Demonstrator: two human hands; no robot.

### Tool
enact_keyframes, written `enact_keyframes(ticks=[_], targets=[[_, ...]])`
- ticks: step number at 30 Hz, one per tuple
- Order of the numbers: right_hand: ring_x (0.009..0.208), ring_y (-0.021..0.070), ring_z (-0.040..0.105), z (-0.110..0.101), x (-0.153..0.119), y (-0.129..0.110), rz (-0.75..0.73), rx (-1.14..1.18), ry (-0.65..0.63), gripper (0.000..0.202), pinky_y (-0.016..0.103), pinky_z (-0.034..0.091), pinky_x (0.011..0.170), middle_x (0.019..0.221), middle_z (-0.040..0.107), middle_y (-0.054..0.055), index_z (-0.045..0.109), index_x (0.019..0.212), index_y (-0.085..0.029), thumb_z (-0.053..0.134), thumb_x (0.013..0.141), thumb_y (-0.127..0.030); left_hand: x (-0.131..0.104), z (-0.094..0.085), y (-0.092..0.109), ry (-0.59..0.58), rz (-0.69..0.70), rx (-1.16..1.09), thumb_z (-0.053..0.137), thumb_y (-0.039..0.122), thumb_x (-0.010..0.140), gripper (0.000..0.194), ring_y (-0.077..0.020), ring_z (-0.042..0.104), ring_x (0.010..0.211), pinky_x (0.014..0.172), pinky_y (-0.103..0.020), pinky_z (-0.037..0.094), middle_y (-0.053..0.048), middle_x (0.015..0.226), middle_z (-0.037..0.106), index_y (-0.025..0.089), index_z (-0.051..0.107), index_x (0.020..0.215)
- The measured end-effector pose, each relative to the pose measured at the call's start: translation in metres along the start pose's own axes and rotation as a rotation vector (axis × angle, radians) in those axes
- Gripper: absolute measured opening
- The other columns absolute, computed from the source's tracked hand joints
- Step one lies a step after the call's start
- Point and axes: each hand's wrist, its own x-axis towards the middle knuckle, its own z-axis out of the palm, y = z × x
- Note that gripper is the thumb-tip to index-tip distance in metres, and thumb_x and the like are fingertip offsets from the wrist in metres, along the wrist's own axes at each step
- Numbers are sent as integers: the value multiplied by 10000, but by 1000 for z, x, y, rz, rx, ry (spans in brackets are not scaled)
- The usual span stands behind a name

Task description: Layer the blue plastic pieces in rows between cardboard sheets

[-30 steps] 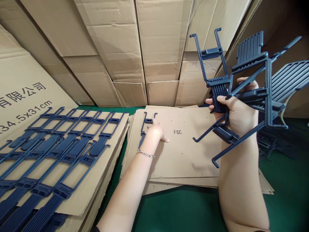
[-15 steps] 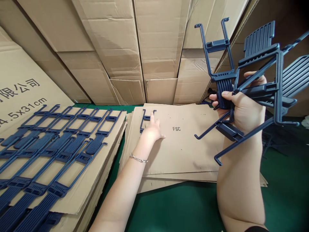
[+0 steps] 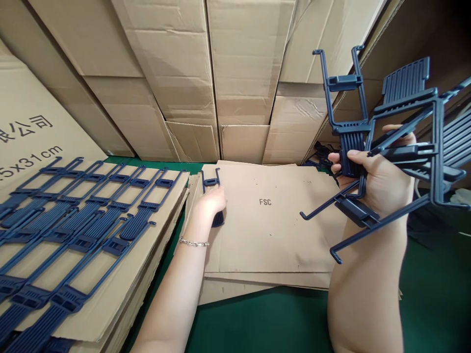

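Note:
A dark blue plastic frame [image 3: 211,182] lies at the left end of the FSC-marked cardboard sheet [image 3: 265,235]. My left hand [image 3: 213,200] rests on its middle, fingers curled down; whether they grip it is hidden. The frame's ribbed end shows just below the hand. On the right, my right hand [image 3: 386,171] is raised above the sheet's edge, closed around a bunch of several similar blue frames [image 3: 344,127], which stick out in different directions. Its thumb presses on a ribbed part.
Rows of blue frames [image 3: 138,183] lie on stacked cardboard [image 3: 121,289] at the left. Cardboard boxes [image 3: 246,59] form a wall behind. The table [image 3: 257,323] has a green surface. Dark items [image 3: 320,156] sit behind my right hand.
My left hand has shifted left and its spread fingers have curled down over the frame. The ribbed end of that frame now shows. The bunch in my right hand appears slightly lower and further right.

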Motion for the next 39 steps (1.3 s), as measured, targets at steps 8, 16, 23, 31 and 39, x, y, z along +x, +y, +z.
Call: enact_keyframes(ticks=[8, 16, 23, 31, 39], targets=[[641, 222, 632, -2, 2, 4, 2, -14, -34, 474, 189, 453, 430, 651, 526, -32, 361, 978, -213, 486, 561, -27, -21, -10, 16, -98, -65, 86, 625, 163, 706, 613, -345, 380, 1180, 938, -461, 381, -212, 1309, 360, 79, 377, 1260], [626, 222, 630, 4, 1, 9, 5, -20, -82, 465, 198, 441, 417, 664, 529, -37, 341, 977, -210, 491, 567, -48, -12, -2, 8, -84, -5, 57, 509, 242, 834, 488, -293, 270, 1253, 998, -531, 301, -114, 1382, 255, 180, 336, 1286], [616, 222, 628, 8, -4, 7, 51, 7, -100, 465, 197, 440, 418, 677, 534, -35, 353, 954, -211, 516, 546, -60, 5, 5, -6, -18, 19, -15, 478, 260, 850, 531, -308, 150, 1297, 1027, -554, 233, -104, 1423, 154, 203, 258, 1329], [600, 216, 628, 10, -7, 11, 67, -14, -158, 497, 200, 447, 419, 723, 549, -39, 359, 978, -239, 530, 539, -82, 6, 7, -6, 26, -10, -35, 488, 242, 844, 501, -306, 248, 1265, 998, -560, 283, -128, 1386, 252, 171, 309, 1306], [533, 178, 603, 0, 3, 24, 133, -84, -337, 468, 195, 435, 406, 642, 525, -48, 384, 974, -229, 564, 563, -98, -27, -25, -5, 525, 360, -117, 271, 46, 808, 519, -159, 329, 1242, 1071, -284, 243, -39, 1380, 315, 181, 340, 1304]])
